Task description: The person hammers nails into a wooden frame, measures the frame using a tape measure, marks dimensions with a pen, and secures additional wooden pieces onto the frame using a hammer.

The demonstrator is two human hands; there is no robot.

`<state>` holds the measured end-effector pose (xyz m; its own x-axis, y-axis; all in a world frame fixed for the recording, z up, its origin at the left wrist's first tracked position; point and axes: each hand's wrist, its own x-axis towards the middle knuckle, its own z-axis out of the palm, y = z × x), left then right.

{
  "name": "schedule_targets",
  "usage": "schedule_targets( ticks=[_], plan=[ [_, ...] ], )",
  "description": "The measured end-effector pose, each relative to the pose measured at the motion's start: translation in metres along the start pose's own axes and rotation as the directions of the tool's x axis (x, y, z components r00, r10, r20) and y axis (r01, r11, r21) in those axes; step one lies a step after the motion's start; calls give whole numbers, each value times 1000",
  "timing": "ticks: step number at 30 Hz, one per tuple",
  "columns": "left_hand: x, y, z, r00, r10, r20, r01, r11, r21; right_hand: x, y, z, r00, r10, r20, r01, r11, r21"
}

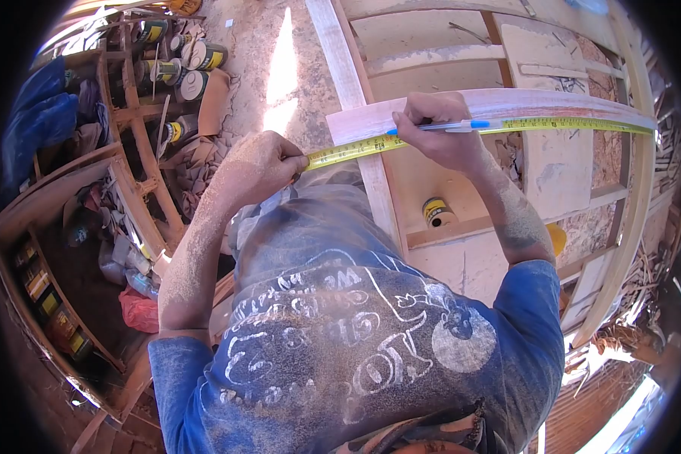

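A yellow tape measure (537,125) is stretched along the near edge of a wooden board (522,99). My left hand (271,160), dusted with sawdust, is closed on the tape's left part, just beyond the board's left end. My right hand (443,136) holds a blue pen (461,125) over the board, with the pen's tip at the tape's edge. The board rests across a wooden frame (367,151). Whatever lies inside my left fist is hidden.
Paint cans (193,85) and scraps lie among wooden frames at the left. One can (436,213) stands inside the large frame. A red bag (138,309) and a wooden box of cans are at the lower left. Wood scraps lie at the far right.
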<state>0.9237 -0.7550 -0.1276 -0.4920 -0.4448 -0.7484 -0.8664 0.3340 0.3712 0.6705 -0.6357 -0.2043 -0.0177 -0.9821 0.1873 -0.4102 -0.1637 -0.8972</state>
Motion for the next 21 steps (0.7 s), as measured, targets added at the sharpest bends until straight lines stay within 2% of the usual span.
schedule_targets(
  ticks=[12, 15, 21],
  plan=[
    [0, -1, 0, 1000, 1, 2, -1, 1000, 7, 0, -2, 0, 1000, 0, -10, 0, 1000, 12],
    [-1, 1, 0, 1000, -2, -9, 2, 1000, 12, 1, -3, 4, 997, -5, -83, 8, 999, 35],
    [-7, 1, 2, 1000, -4, -8, 4, 1000, 11, -5, -14, -1, 955, 164, -249, -135, 983, 128]
  ],
)
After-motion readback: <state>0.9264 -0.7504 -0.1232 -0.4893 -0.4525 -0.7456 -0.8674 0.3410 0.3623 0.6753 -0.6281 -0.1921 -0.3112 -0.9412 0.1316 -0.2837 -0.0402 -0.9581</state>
